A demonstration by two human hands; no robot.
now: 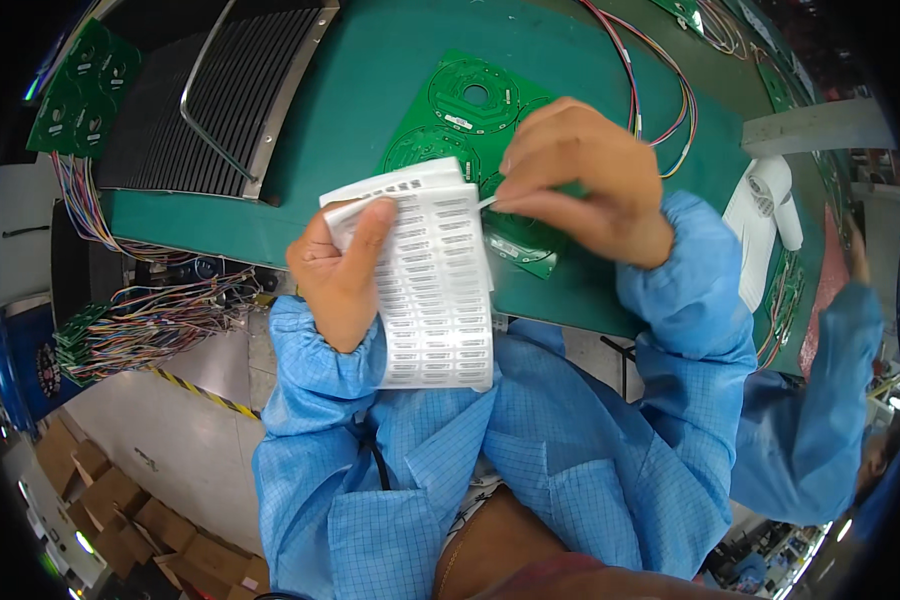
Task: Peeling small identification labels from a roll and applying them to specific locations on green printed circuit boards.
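My left hand [345, 255] is closed around a folded sheet of labels [435, 290], its thumb lying over the upper left part. Rows of small white printed labels cover the sheet, which hangs down in front of my blue smock. At the sheet's upper right edge, my right hand [580, 170] pinches a small white label [487, 202] between thumb and forefinger. Beneath both hands lies a green circuit board panel [425, 115] with round board outlines, partly hidden by the sheet and my right hand. Small white labels show on some of its rounds.
A black slotted rack [220, 90] with a metal handle stands at the left of the green mat [360, 90]. Bundled wires with boards [160, 325] hang at the left. Coloured wires [660, 60] cross the far right. A paper roll [765, 200] lies right, near another person's sleeve [820, 420].
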